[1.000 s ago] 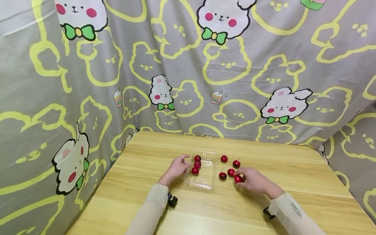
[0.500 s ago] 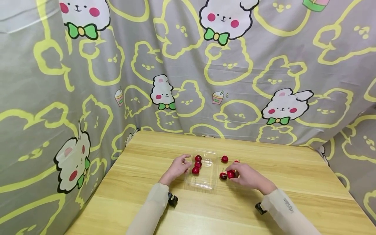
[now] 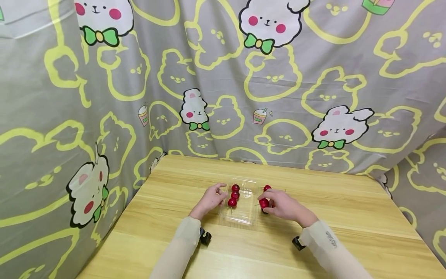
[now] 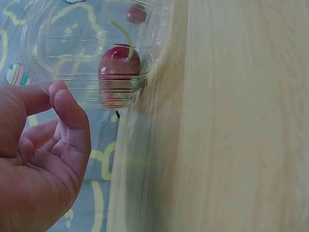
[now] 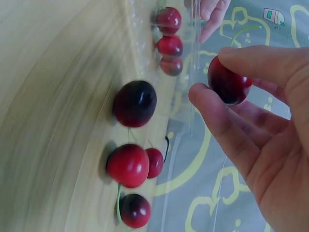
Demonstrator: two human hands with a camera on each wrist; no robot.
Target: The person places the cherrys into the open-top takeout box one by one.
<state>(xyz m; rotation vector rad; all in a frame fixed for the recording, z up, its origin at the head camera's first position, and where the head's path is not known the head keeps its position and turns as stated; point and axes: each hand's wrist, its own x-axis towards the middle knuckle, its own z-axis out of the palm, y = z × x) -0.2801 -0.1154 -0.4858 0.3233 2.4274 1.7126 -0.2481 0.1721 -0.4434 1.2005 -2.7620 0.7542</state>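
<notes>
My right hand (image 3: 283, 204) pinches a dark red cherry (image 5: 229, 82) between thumb and fingers, just right of a clear plastic box (image 3: 240, 222). In the right wrist view this cherry is up off the table, its green stem pointing away. Three cherries (image 3: 232, 202) lie in a row along the left side of the box. My left hand (image 3: 211, 198) is at the box's left edge; in the left wrist view its thumb and index finger pinch the clear rim (image 4: 58, 77). Several loose cherries, including a dark one (image 5: 135, 104), lie on the wood under my right hand, partly hidden in the head view.
The wooden table (image 3: 348, 224) extends to both sides and behind the box. A grey curtain (image 3: 223, 85) with yellow outlines and white cartoon animals hangs along the back and left. One loose cherry (image 3: 267, 188) shows beyond my right hand.
My right hand has carried the pinched cherry leftward over the loose cherries, close to the box's right edge. The left hand and the three boxed cherries stay in place.
</notes>
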